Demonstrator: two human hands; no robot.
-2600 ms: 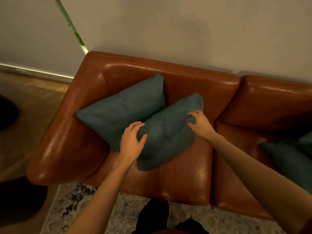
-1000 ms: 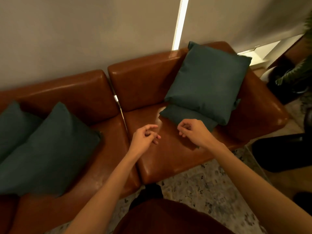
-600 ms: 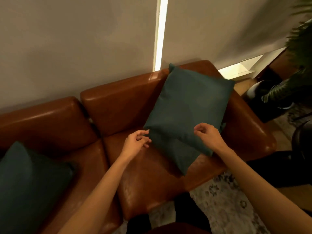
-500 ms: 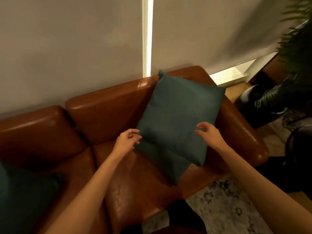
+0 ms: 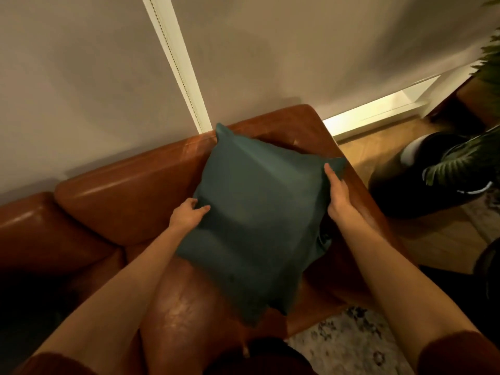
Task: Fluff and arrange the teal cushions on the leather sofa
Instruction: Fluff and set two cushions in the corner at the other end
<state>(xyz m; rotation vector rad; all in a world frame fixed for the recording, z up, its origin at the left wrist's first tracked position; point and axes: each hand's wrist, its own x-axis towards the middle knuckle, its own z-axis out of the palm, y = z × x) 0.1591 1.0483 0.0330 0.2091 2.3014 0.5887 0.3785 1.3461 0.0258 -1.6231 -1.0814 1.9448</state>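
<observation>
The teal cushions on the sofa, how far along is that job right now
Done: nothing in view looks finished. In hand: the left hand and right hand grip one teal cushion by its sides over the leather sofa. Left: fluffing it and setting it against the backrest.

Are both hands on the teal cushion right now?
Yes, the left hand presses the left edge of the teal cushion and the right hand holds its right edge near the upper corner.

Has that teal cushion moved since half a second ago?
Yes. Both hands now grip the teal cushion; against the sofa's backrest it has come forward and up, toward the person, hanging past the seat's front edge.
</observation>
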